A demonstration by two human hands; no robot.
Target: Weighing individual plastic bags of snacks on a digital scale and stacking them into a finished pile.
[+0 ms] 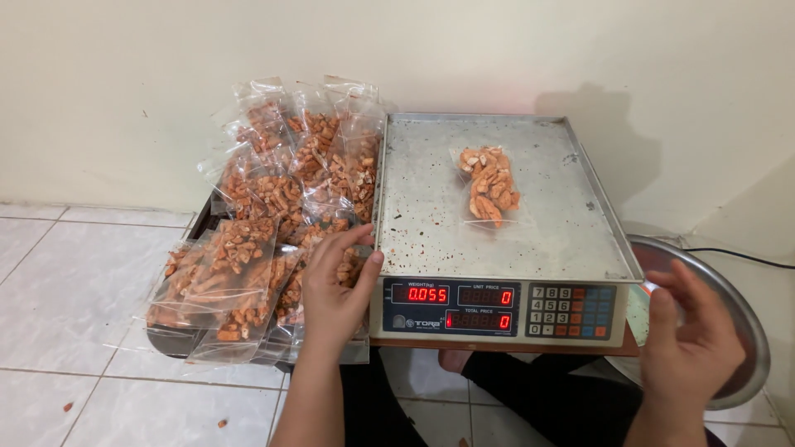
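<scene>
— Where are the hands?

— The left hand (pixel 331 290) lies on the pile of filled snack bags (pixel 265 223) heaped on a dark tray (pixel 166 341) just left of the scale. Its fingers are loosely spread and its thumb rests against the left edge of the digital scale (pixel 497 240). It grips nothing that I can see.

— And the right one?

— The right hand (pixel 687 343) hovers open at the scale's front right corner, fingers apart, above the rim of a round metal basin (pixel 749 331). It holds nothing.

— What is on the scale?

— One small clear bag of orange-brown snack pieces (pixel 489 184) lies flat on the steel weighing pan, toward the back and a little right of centre, well apart from both hands. The red display on the front is lit.

— Anything else around?

— The scale and tray sit on a white tiled floor (pixel 74 281) against a cream wall. A couple of crumbs (pixel 68 406) lie on the tiles at lower left.
</scene>
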